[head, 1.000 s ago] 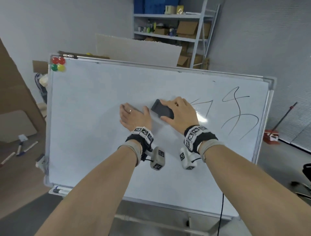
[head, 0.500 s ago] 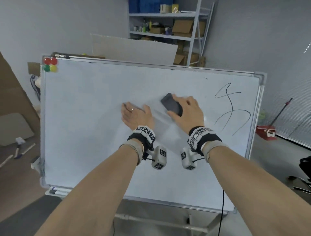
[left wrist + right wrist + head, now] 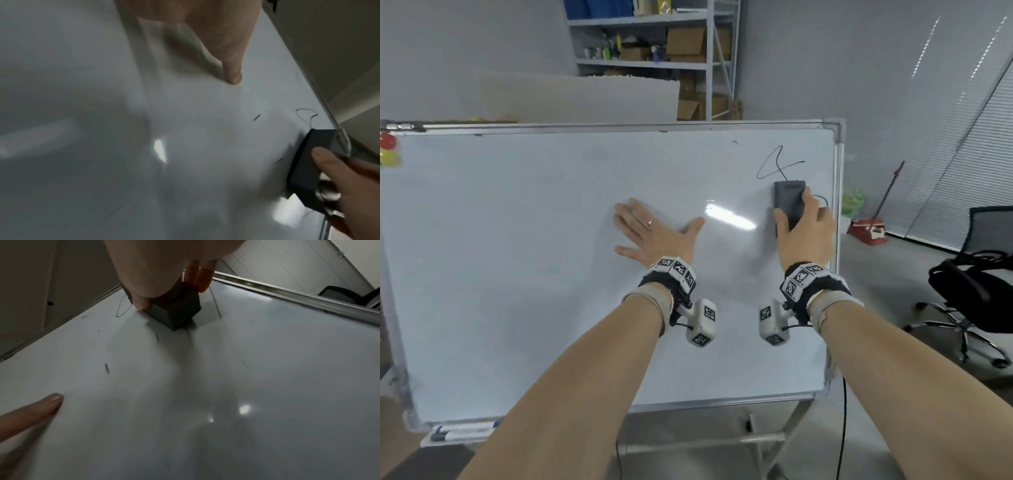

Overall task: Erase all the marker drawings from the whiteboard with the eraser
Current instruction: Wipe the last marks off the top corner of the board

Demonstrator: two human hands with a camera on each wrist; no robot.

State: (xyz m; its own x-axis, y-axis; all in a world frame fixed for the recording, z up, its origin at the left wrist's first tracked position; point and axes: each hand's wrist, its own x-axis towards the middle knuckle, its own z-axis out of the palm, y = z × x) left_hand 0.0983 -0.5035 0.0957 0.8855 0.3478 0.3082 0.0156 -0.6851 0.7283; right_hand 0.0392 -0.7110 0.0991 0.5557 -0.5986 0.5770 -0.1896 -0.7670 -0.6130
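The whiteboard stands tilted on its frame in front of me. My right hand grips the dark eraser and presses it flat on the board near the right edge. A black marker squiggle shows just above the eraser, and a small curve peeks out to its right. In the right wrist view the eraser sits under my fingers, with short marker dashes below it. My left hand lies flat on the board's middle, fingers spread. The left wrist view shows the eraser at the lower right.
Coloured magnets sit at the board's top left. Markers lie in the tray at the lower left. A black office chair stands to the right, a red dustpan behind the board, and shelving with boxes at the back.
My right hand has slid the eraser rightward from the board's middle to near its right edge. The marks in the middle and the lower part of the squiggle are gone. My left hand stayed flat.
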